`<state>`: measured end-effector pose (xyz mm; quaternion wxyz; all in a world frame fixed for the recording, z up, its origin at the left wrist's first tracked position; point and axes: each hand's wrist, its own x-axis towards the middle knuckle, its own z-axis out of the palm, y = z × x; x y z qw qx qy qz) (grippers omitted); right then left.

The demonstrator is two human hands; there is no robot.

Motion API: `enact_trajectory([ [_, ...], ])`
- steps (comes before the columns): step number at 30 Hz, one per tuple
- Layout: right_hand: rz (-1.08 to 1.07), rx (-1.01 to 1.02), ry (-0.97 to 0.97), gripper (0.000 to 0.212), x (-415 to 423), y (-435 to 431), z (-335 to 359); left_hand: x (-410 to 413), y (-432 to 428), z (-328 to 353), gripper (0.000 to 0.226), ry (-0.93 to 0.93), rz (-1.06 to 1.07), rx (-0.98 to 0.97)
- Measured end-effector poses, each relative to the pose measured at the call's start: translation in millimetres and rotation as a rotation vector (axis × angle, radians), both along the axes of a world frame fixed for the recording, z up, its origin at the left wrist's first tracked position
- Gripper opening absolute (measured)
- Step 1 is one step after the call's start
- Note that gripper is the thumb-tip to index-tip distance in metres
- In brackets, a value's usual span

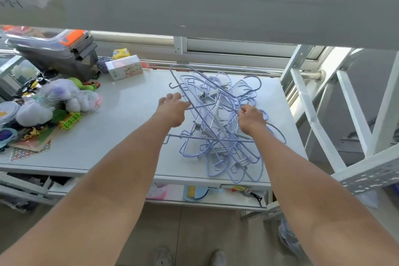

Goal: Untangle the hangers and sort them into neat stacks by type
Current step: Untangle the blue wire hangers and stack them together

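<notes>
A tangled heap of pale blue wire hangers (pixel 218 127), some with metal clips, lies on the right half of the white table (pixel 121 114). My left hand (pixel 172 110) is at the heap's left edge, fingers curled round a hanger wire that slants up toward the back. My right hand (pixel 251 117) is on the heap's right side, fingers curled round another hanger wire. Hooks stick out of the heap at the left and back.
Clutter fills the table's left end: a mesh bag of soft toys (pixel 62 99), a green plastic piece (pixel 71 121), a small box (pixel 124 67), a grey toolbox (pixel 58 54). White metal frame bars (pixel 323 114) stand to the right. A lower shelf (pixel 205 194) holds small items.
</notes>
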<state>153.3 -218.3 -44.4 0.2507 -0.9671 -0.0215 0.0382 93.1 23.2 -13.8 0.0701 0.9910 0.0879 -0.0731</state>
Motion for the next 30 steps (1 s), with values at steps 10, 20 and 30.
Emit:
enact_trajectory([
  [10,0.018,-0.163,0.118,0.035,2.0,3.1,-4.4,-38.8,-16.9,-23.9,0.069,0.235,0.617,-0.191],
  [20,-0.012,0.386,0.234,0.023,12.4,-0.1,-7.0,0.4,-33.6,-28.6,0.016,-0.085,0.913,-1.083],
  [30,0.017,0.204,0.226,0.043,9.0,3.7,0.4,4.3,-54.6,-20.3,0.017,-0.227,0.710,-1.058],
])
